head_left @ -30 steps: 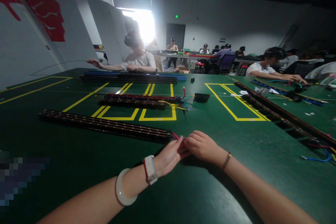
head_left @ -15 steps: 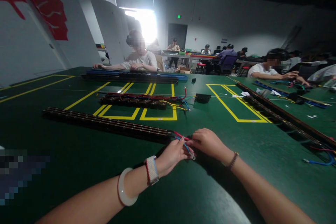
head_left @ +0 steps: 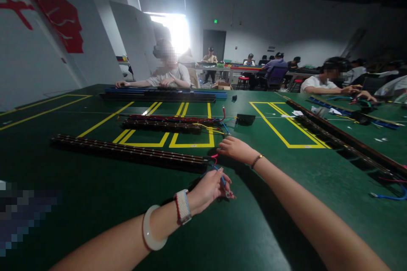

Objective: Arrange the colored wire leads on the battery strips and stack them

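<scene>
A long dark bar point(head_left: 133, 151) with bright lines along its top lies on the green table, its right end near my hands. From that end come a blue wire point(head_left: 223, 180) with a ring terminal and a red wire point(head_left: 215, 159). My left hand point(head_left: 213, 186) is closed on the blue wire, the terminal sticking out past the fingers. Just beyond it, my right hand point(head_left: 235, 149) pinches the red wire, which bends up from the bar's end. The tip of the red wire is hidden by the right fingers.
Behind my hands lies a dark bar bundle point(head_left: 162, 123) with red, yellow and blue wires, beside a small black block point(head_left: 246, 119). Long brown bars point(head_left: 343, 135) run along the right. Yellow tape point(head_left: 190, 145) marks the green table point(head_left: 286, 186). A co-worker point(head_left: 171, 72) sits across.
My right hand has moved left and away from me, bending the red wire upward. The left hand stays in place, and the blue wire's terminal has swung slightly left and down.
</scene>
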Demonstrator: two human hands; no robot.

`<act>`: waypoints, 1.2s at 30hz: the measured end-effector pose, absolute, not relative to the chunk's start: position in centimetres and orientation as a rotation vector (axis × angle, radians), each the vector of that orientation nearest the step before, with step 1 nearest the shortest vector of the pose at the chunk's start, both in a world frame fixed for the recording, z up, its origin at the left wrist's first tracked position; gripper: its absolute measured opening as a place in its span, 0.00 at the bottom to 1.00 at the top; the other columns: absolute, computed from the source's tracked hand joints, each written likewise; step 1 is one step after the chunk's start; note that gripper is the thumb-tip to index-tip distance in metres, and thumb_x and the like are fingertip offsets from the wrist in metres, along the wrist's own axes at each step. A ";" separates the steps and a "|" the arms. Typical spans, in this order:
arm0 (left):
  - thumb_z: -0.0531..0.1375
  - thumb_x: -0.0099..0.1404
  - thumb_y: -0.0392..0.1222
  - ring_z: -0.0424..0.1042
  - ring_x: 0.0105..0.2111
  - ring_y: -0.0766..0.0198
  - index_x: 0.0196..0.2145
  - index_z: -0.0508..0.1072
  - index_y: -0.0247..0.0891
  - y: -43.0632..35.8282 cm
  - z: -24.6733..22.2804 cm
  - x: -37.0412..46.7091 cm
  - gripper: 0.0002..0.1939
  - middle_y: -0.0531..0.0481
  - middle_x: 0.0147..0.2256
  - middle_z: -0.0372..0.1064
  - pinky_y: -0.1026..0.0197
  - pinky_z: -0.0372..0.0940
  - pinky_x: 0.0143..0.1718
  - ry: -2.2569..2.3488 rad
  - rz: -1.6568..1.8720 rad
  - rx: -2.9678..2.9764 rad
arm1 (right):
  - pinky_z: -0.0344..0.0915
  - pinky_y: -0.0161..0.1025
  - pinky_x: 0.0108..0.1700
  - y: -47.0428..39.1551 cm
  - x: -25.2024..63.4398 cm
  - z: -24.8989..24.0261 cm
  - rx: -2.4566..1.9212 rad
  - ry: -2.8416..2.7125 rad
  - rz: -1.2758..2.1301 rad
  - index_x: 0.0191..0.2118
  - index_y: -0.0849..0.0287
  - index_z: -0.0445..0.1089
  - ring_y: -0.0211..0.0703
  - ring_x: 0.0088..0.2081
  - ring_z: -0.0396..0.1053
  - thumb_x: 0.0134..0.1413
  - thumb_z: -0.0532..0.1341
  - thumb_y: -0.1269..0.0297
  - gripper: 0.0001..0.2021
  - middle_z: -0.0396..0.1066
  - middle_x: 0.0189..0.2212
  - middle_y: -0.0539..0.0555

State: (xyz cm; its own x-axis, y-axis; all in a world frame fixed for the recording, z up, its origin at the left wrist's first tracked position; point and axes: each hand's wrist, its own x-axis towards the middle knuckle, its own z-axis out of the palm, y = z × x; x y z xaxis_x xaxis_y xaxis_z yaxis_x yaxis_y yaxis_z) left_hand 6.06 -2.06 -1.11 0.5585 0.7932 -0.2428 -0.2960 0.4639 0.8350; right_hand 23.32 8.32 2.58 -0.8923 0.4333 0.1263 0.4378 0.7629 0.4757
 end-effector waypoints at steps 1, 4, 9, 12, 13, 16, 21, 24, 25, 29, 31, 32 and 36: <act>0.48 0.68 0.47 0.70 0.23 0.64 0.32 0.66 0.31 -2.1 -1.1 6.1 0.16 0.50 0.22 0.65 0.52 0.67 0.36 0.690 0.741 0.827 | 0.54 0.40 0.38 8.4 23.4 2.3 -0.716 -2.937 -0.794 0.45 0.56 0.69 0.42 0.36 0.62 0.62 0.52 0.70 0.11 0.69 0.35 0.54; 0.48 0.68 0.47 0.72 0.26 0.63 0.33 0.65 0.31 -2.1 -1.0 6.1 0.15 0.47 0.25 0.67 0.51 0.67 0.39 0.685 0.758 0.795 | 0.55 0.40 0.40 8.0 24.2 1.2 -0.786 -2.853 -0.696 0.46 0.56 0.69 0.42 0.36 0.63 0.62 0.53 0.67 0.10 0.69 0.35 0.54; 0.50 0.68 0.43 0.74 0.39 0.56 0.36 0.63 0.33 -2.4 -0.3 6.2 0.10 0.39 0.35 0.71 0.49 0.65 0.46 0.700 0.760 0.736 | 0.58 0.40 0.41 6.2 26.2 -0.6 -0.987 -2.579 -0.381 0.48 0.56 0.68 0.42 0.38 0.65 0.61 0.54 0.54 0.16 0.70 0.37 0.56; 0.51 0.67 0.45 0.74 0.39 0.56 0.37 0.63 0.33 -2.4 0.2 6.0 0.11 0.39 0.35 0.72 0.50 0.65 0.45 0.751 0.723 0.801 | 0.59 0.40 0.42 5.4 26.4 -1.0 -1.015 -2.496 -0.290 0.49 0.56 0.68 0.42 0.39 0.65 0.60 0.54 0.53 0.17 0.71 0.39 0.56; 0.51 0.67 0.48 0.75 0.37 0.56 0.37 0.63 0.33 -2.3 0.4 5.8 0.13 0.41 0.33 0.72 0.51 0.66 0.43 0.784 0.686 0.849 | 0.59 0.40 0.42 5.2 26.3 -1.0 -1.009 -2.492 -0.277 0.49 0.56 0.68 0.42 0.39 0.65 0.60 0.54 0.53 0.17 0.71 0.38 0.56; 0.51 0.64 0.57 0.74 0.26 0.60 0.33 0.63 0.34 -1.7 1.1 5.0 0.20 0.47 0.24 0.70 0.56 0.66 0.33 0.921 0.522 1.042 | 0.59 0.39 0.41 5.0 25.6 -0.8 -0.962 -2.528 -0.264 0.48 0.56 0.69 0.41 0.37 0.65 0.61 0.53 0.53 0.16 0.71 0.36 0.56; 0.52 0.61 0.60 0.58 0.11 0.72 0.23 0.63 0.35 -0.5 2.1 3.8 0.23 0.56 0.13 0.60 0.68 0.54 0.17 1.079 0.323 1.379 | 0.58 0.40 0.41 4.9 25.2 -0.5 -0.952 -2.576 -0.242 0.48 0.57 0.69 0.42 0.37 0.65 0.62 0.52 0.54 0.17 0.70 0.36 0.56; 0.52 0.62 0.58 0.55 0.10 0.72 0.20 0.63 0.36 -0.2 2.0 3.8 0.23 0.57 0.11 0.58 0.69 0.50 0.15 1.112 0.331 1.492 | 0.58 0.41 0.43 4.7 25.1 -0.3 -0.974 -2.581 -0.175 0.47 0.58 0.70 0.42 0.38 0.65 0.62 0.51 0.55 0.17 0.71 0.36 0.57; 0.50 0.63 0.58 0.57 0.11 0.71 0.20 0.64 0.36 -0.2 1.9 3.9 0.24 0.55 0.12 0.60 0.68 0.51 0.15 1.101 0.319 1.500 | 0.58 0.41 0.43 4.6 24.8 -0.2 -0.989 -2.563 -0.141 0.46 0.58 0.70 0.42 0.39 0.65 0.63 0.50 0.55 0.17 0.71 0.36 0.57; 0.43 0.66 0.56 0.59 0.11 0.67 0.16 0.64 0.36 -1.4 1.8 4.6 0.30 0.50 0.12 0.61 0.64 0.53 0.17 1.167 0.293 1.681 | 0.57 0.42 0.46 3.6 23.0 0.6 -1.063 -2.400 0.046 0.48 0.58 0.68 0.42 0.43 0.65 0.65 0.47 0.58 0.16 0.71 0.41 0.56; 0.45 0.67 0.53 0.56 0.11 0.68 0.15 0.65 0.36 -2.6 2.0 4.9 0.28 0.52 0.11 0.58 0.63 0.52 0.19 1.231 0.478 2.030 | 0.57 0.42 0.47 2.9 21.7 1.1 -1.094 -2.338 0.155 0.48 0.57 0.67 0.42 0.44 0.65 0.65 0.48 0.57 0.16 0.71 0.42 0.55; 0.48 0.66 0.53 0.58 0.12 0.67 0.15 0.67 0.36 -3.3 2.1 5.0 0.27 0.50 0.12 0.59 0.63 0.52 0.20 1.206 0.561 2.269 | 0.57 0.42 0.47 2.5 21.1 1.3 -1.112 -2.319 0.204 0.48 0.57 0.67 0.42 0.44 0.65 0.64 0.49 0.55 0.16 0.71 0.41 0.55; 0.48 0.67 0.46 0.61 0.16 0.65 0.20 0.69 0.35 -5.6 2.3 5.6 0.22 0.46 0.17 0.65 0.61 0.49 0.21 0.801 0.677 2.979 | 0.57 0.43 0.46 1.5 19.1 1.8 -1.200 -2.295 0.279 0.46 0.54 0.69 0.43 0.43 0.66 0.57 0.54 0.47 0.19 0.70 0.39 0.53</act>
State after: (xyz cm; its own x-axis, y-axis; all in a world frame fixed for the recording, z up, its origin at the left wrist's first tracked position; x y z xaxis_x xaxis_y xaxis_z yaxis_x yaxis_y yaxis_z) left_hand 5.59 -5.60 2.32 0.7793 0.4752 0.4084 0.4822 -0.8711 0.0934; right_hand 19.12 1.49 1.82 -0.4648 0.8096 0.3586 0.7003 0.5839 -0.4107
